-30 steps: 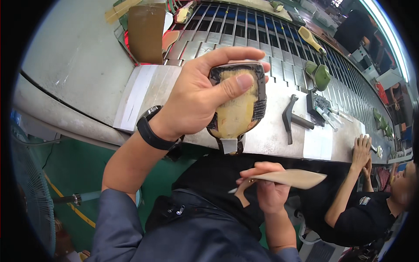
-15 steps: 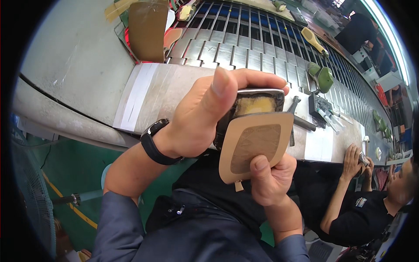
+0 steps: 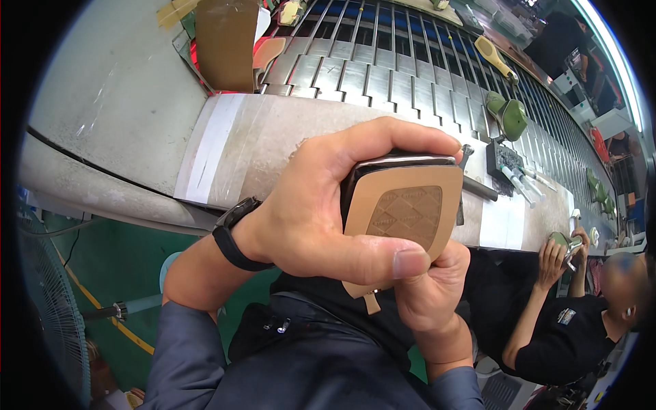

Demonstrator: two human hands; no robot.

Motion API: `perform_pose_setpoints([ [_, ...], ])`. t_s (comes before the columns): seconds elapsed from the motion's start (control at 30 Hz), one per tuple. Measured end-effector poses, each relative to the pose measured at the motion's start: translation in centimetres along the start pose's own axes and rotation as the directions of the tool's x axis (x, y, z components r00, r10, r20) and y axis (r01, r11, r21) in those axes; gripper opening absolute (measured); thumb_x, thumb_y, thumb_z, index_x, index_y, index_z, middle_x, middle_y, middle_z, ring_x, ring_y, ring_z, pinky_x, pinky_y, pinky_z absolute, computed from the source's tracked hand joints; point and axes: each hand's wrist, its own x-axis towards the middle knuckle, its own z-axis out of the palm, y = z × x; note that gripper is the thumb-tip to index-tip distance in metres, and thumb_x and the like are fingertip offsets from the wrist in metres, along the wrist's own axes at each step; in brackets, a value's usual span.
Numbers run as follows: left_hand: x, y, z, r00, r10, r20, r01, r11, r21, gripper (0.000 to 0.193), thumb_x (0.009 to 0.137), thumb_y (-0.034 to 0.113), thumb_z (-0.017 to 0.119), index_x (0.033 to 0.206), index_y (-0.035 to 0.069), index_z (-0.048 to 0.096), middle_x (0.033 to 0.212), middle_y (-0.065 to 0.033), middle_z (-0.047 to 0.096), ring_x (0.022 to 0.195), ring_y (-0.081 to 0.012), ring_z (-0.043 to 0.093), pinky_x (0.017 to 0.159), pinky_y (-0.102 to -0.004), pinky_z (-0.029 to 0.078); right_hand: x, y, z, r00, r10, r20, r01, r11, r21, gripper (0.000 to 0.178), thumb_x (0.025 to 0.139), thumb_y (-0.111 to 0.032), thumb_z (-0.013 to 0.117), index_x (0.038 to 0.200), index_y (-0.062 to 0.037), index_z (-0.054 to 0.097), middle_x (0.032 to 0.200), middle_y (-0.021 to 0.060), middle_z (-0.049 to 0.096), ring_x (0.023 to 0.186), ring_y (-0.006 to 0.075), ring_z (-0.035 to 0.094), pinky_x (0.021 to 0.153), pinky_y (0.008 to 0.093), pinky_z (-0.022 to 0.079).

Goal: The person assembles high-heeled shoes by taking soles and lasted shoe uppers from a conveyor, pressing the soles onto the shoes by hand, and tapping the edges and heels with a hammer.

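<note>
A tan shoe sole (image 3: 355, 236) with a brown patterned inset lies over the underside of a dark shoe (image 3: 403, 161), whose shiny upper edge shows along the far end. My left hand (image 3: 307, 205) is wrapped round the shoe, fingers over the far end and thumb pressed across the sole. Below, my right hand (image 3: 432, 294) grips the near part; its fingers are partly hidden behind the sole and my left thumb. A narrow tan tab (image 3: 372, 303) sticks out at the near end.
Beyond the worktop (image 3: 273, 130) runs a metal slat conveyor (image 3: 348, 72) carrying green shoes (image 3: 507, 115). A black block (image 3: 502, 158), brushes (image 3: 518, 181) and a dark bar (image 3: 480, 187) lie at right. A co-worker's hands (image 3: 552, 263) hold a green shoe. A fan (image 3: 55, 307) stands left.
The sole has moved up onto the shoe's underside, covering the yellowish patch seen before. My left thumb has come down from its raised position onto the sole.
</note>
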Motion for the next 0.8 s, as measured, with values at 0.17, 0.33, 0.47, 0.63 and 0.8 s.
perform_pose_setpoints([
  [0.17,0.0,0.0,0.1,0.999,0.038,0.037,-0.040,0.998,0.046,0.089,0.078,0.037,0.087,0.144,-0.009,0.049,0.141,-0.0283,0.061,0.132,-0.0326,0.061,0.112,-0.0458,0.049,-0.2,-0.2,-0.2,1.000,0.026,0.014,-0.027,0.999,0.022,0.029,0.105,-0.019,0.067,0.117,0.0071,0.072,0.102,0.0110,0.078,0.091,0.0127,0.071,0.079,0.0289,0.058],
  [0.33,-0.3,1.9,1.0,0.994,-0.098,-0.056,0.095,0.994,-0.052,0.074,0.087,0.031,0.078,0.143,-0.009,0.051,0.143,-0.0267,0.060,0.133,-0.0321,0.060,0.114,-0.0455,0.047,-0.5,-0.1,-0.1,0.999,0.041,0.005,-0.041,0.999,0.018,0.029,0.105,-0.019,0.067,0.117,0.0067,0.073,0.101,0.0100,0.078,0.090,0.0118,0.070,0.079,0.0282,0.058],
  [0.47,-0.3,1.8,1.0,0.992,-0.127,-0.012,0.127,0.992,-0.002,0.069,0.091,0.028,0.072,0.146,-0.008,0.051,0.148,-0.0244,0.058,0.138,-0.0302,0.056,0.117,-0.0436,0.043,-1.0,-0.1,-0.9,0.995,0.094,0.019,-0.095,0.994,0.055,0.031,0.105,-0.022,0.067,0.117,0.0061,0.073,0.103,0.0100,0.077,0.092,0.0119,0.069,0.080,0.0281,0.057],
  [0.63,-0.1,1.2,1.0,0.995,-0.050,0.084,0.051,0.999,-0.007,0.080,0.085,0.023,0.074,0.152,-0.008,0.044,0.157,-0.0218,0.049,0.141,-0.0270,0.052,0.116,-0.0401,0.042,-0.8,-0.5,-1.4,0.991,0.135,-0.012,-0.133,0.983,0.124,0.032,0.105,-0.023,0.067,0.117,0.0061,0.073,0.109,0.0107,0.076,0.097,0.0129,0.068,0.085,0.0286,0.056],
  [0.8,0.5,1.3,1.2,0.992,-0.094,0.089,0.099,0.994,-0.052,0.074,0.093,0.032,0.063,0.152,-0.008,0.043,0.156,-0.0203,0.050,0.142,-0.0271,0.051,0.119,-0.0397,0.039,-0.8,-0.3,-1.9,0.988,0.148,-0.052,-0.140,0.982,0.128,0.032,0.105,-0.022,0.068,0.117,0.0066,0.072,0.109,0.0106,0.076,0.096,0.0132,0.068,0.085,0.0285,0.056],
])
